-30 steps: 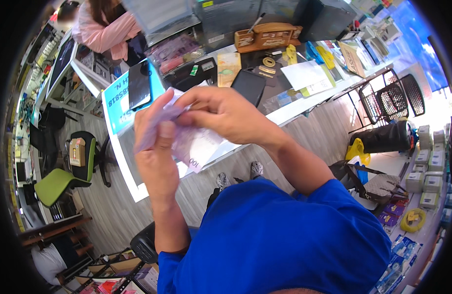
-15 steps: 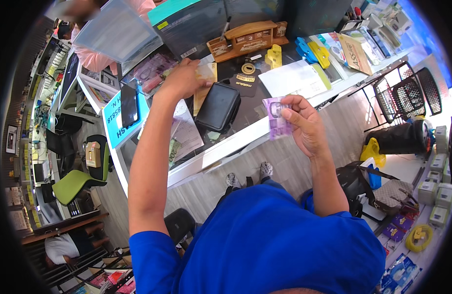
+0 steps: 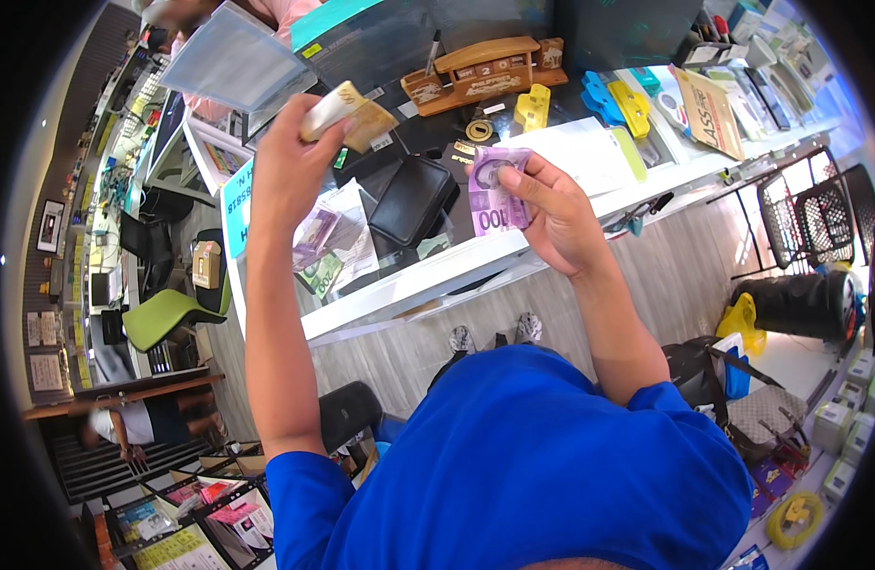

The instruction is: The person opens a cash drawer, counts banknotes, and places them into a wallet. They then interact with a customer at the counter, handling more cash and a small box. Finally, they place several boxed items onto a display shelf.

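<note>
Raised above the far left of the desk, my left hand (image 3: 290,176) is closed on a folded yellow-orange banknote (image 3: 369,125). My right hand (image 3: 563,214) pinches purple banknotes (image 3: 492,199) between thumb and fingers, over the desk's front edge. Between the hands lies a black zipped case (image 3: 413,201) on the dark desktop. Left of the case are white papers (image 3: 358,228), a purple banknote (image 3: 314,233) and a green banknote (image 3: 319,275), partly overlapping. My left hand and forearm cover part of the desk's left side.
A wooden desk calendar (image 3: 485,71) stands at the back beside a yellow plastic piece (image 3: 532,107). White sheets (image 3: 589,152) lie to the right. A person's pink sleeve (image 3: 278,11) shows across the desk behind a clear plastic box (image 3: 233,57). A green chair (image 3: 167,318) stands left.
My left hand has picked the yellow-orange banknote up off the desk and lifted it. My right hand, still holding purple banknotes, has moved left and inward. The view has shifted slightly.
</note>
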Demonstrator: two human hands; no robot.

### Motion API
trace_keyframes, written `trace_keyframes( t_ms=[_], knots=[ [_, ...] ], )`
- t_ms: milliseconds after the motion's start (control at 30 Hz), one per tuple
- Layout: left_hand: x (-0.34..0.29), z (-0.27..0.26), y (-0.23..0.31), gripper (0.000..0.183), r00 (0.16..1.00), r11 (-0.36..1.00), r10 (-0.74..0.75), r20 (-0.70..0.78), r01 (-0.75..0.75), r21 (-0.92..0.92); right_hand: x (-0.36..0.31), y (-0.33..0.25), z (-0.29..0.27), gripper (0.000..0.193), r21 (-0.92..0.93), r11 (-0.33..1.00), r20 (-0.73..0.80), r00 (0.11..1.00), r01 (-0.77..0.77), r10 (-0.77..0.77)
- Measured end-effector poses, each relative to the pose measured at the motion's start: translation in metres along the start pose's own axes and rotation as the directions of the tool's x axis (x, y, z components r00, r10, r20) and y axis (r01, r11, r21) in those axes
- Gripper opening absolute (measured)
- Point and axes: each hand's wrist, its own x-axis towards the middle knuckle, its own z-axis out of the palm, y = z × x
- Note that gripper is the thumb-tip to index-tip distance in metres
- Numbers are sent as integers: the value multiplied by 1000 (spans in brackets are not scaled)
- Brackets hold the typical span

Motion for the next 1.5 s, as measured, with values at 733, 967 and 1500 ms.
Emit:
trace_keyframes(
  t_ms=[733,967,1500],
  knots=[
    [-117,38,-44,33,952,805,304,-41,-280,-523,-21,65,43,23,-255,967,-114,992,16,-47],
    [-116,44,-53,29,901,826,379,-211,-432,-363,-28,53,68,32,-102,992,2,997,-71,71],
    [-67,89,-44,94,991,998,34,133,-40,38,-77,21,-7,43,14,990,-253,958,140,-132]
  ],
)
